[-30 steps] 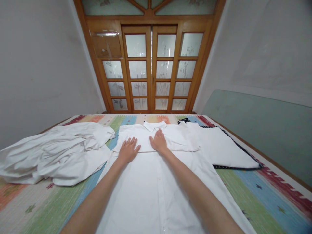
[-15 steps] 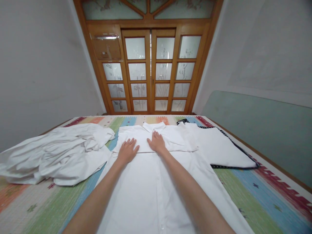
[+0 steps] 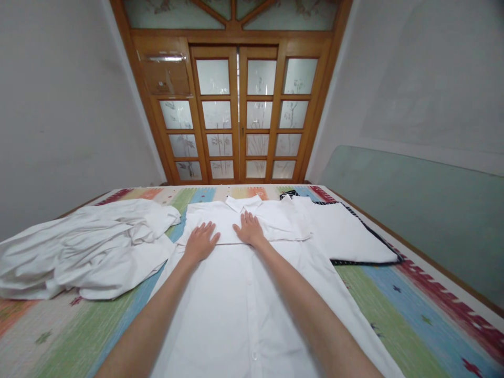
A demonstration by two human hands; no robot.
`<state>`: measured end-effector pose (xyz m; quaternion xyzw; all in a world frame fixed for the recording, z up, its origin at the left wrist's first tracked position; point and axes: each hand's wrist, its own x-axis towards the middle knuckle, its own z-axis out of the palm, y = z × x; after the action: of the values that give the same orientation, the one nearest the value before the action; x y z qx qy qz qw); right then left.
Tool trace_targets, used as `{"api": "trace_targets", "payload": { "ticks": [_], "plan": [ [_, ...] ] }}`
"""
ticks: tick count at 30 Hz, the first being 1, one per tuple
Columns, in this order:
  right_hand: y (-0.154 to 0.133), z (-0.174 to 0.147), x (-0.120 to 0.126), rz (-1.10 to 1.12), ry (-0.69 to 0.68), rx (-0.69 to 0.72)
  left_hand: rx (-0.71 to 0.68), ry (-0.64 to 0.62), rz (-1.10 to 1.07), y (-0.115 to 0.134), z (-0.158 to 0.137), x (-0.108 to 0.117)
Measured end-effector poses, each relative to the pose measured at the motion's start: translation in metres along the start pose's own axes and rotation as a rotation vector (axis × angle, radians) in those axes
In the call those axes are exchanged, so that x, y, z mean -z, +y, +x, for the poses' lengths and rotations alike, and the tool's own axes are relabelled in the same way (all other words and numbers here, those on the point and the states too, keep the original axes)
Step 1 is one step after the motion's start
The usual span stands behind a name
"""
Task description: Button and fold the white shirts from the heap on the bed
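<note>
A white button-up shirt (image 3: pixel 220 310) lies spread out in front of me, its collar (image 3: pixel 246 203) at the far end and its button strip running toward me. Across its upper part is a white layer with a straight lower edge. My left hand (image 3: pixel 200 241) rests flat on the left of that layer, fingers apart. Just below the collar, my right hand (image 3: pixel 249 229) lies open, palm down on the cloth. Neither hand grips anything.
A crumpled white garment (image 3: pixel 86 247) lies to the left. At right is a flat white cloth piece with dark edging (image 3: pixel 350 231). Under everything spreads a striped, colourful cover (image 3: pixel 394 304). A pale green panel (image 3: pixel 413 210) borders the right side; wooden doors (image 3: pixel 236 115) stand beyond.
The whole view has shifted slightly, so things sit a little further left. Both hands stay flat on the shirt, with hardly any movement over the cloth.
</note>
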<state>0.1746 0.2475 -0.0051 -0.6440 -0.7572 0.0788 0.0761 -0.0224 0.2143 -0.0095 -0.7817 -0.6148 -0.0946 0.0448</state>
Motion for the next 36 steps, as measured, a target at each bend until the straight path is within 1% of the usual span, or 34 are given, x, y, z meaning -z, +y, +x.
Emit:
{"api": "trace_targets", "payload": {
  "ticks": [6, 12, 15, 18, 20, 25, 29, 32, 36],
  "plan": [
    [0.01, -0.02, 0.005, -0.012, -0.015, 0.093, -0.008, 0.011, -0.007, -0.003, 0.002, -0.004],
    [0.018, -0.038, 0.008, -0.039, 0.003, 0.081, -0.004, -0.005, 0.01, -0.003, 0.001, -0.004],
    [0.02, -0.049, 0.006, -0.042, 0.023, 0.018, 0.001, -0.01, 0.031, -0.003, -0.001, -0.003],
    [0.023, -0.06, 0.003, -0.052, 0.083, -0.097, 0.0, 0.0, 0.022, -0.004, -0.002, -0.003],
    [0.025, -0.068, 0.001, -0.064, 0.121, -0.145, -0.005, 0.007, 0.016, -0.005, -0.002, -0.004],
    [0.029, -0.084, 0.007, -0.12, 0.166, -0.202, 0.001, 0.033, 0.02, -0.007, -0.002, -0.009],
    [0.025, -0.096, 0.018, -0.168, 0.15, -0.262, 0.005, 0.028, 0.031, -0.007, -0.001, -0.009],
    [0.023, -0.101, 0.021, -0.191, 0.135, -0.249, 0.004, 0.035, 0.009, -0.007, -0.001, -0.009],
    [0.029, -0.099, 0.017, -0.214, 0.178, -0.25, 0.001, 0.035, 0.002, -0.007, 0.0, -0.01]
  ]
}}
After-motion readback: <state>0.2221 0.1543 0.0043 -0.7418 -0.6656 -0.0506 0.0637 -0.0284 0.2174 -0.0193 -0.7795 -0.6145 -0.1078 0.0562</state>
